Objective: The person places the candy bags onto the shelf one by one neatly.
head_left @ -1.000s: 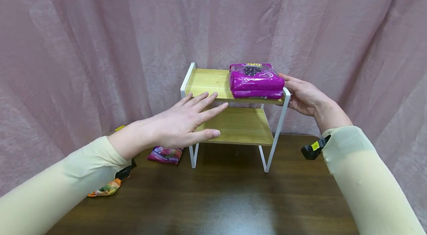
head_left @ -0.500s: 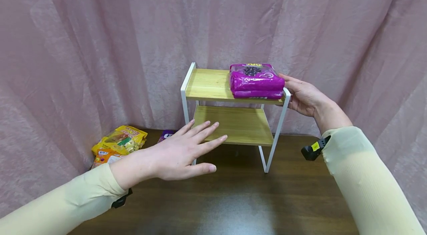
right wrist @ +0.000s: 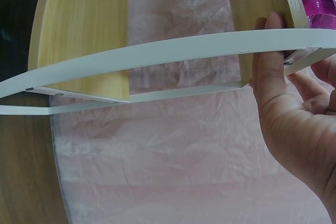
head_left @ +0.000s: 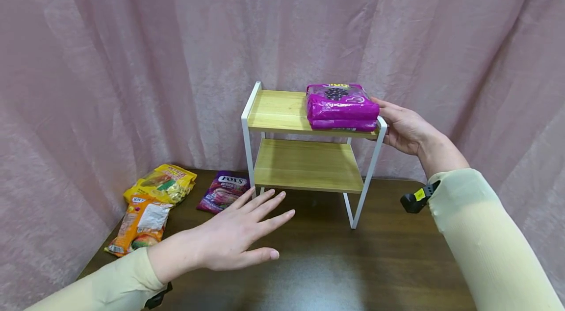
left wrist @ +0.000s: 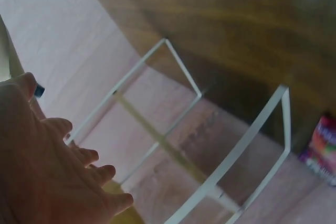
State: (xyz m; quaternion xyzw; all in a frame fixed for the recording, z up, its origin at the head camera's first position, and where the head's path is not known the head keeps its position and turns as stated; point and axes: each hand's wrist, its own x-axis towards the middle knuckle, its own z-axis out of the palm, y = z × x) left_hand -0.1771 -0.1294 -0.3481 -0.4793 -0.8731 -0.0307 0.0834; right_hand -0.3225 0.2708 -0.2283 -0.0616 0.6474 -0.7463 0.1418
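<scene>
A two-tier shelf rack (head_left: 306,166) with wooden boards and a white metal frame stands upright on the table. Two magenta candy bags (head_left: 342,110), a berry picture on the upper one, lie stacked on its top board at the right end. My right hand (head_left: 408,129) grips the rack's right side at the top board; in the right wrist view its fingers (right wrist: 272,72) reach around the white frame and under the board. Flat, with fingers spread, my left hand (head_left: 234,235) hovers before the rack's lower left, holding nothing. It partly hides the left front leg.
On the table, left of the rack, lies a purple Fox's candy bag (head_left: 225,191). Farther left are a yellow candy bag (head_left: 163,183) and an orange one (head_left: 143,225), touching each other. A pink curtain (head_left: 198,46) hangs behind the brown table (head_left: 335,272).
My left hand has come down and toward me from the top board's front edge, uncovering the lower board and the bags at left. My right hand stays on the rack.
</scene>
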